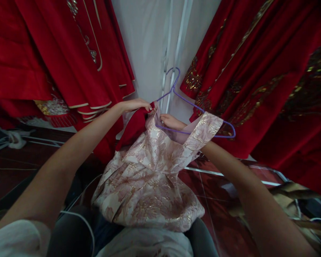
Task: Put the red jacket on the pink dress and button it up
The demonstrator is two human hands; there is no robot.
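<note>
A pale pink brocade dress [155, 171] with gold threads lies across my lap. One of its straps hangs over the right end of a purple hanger [192, 103]. My left hand [137, 104] pinches the other strap at its top, where a red piece of cloth [136, 125] lies against the dress. My right hand [171, 122] reaches in behind the dress. Its fingers are curled at the inner edge of that same strap, partly hidden by the cloth. The hanger's hook points up, near a white metal pole.
Red garments [91, 53] with beads hang at the left, and more red garments [256, 78] with gold sequins hang at the right. White metal poles [180, 32] stand between them. At lower right, a heap of mixed items [296, 207] lies on the red tiled floor [203, 185].
</note>
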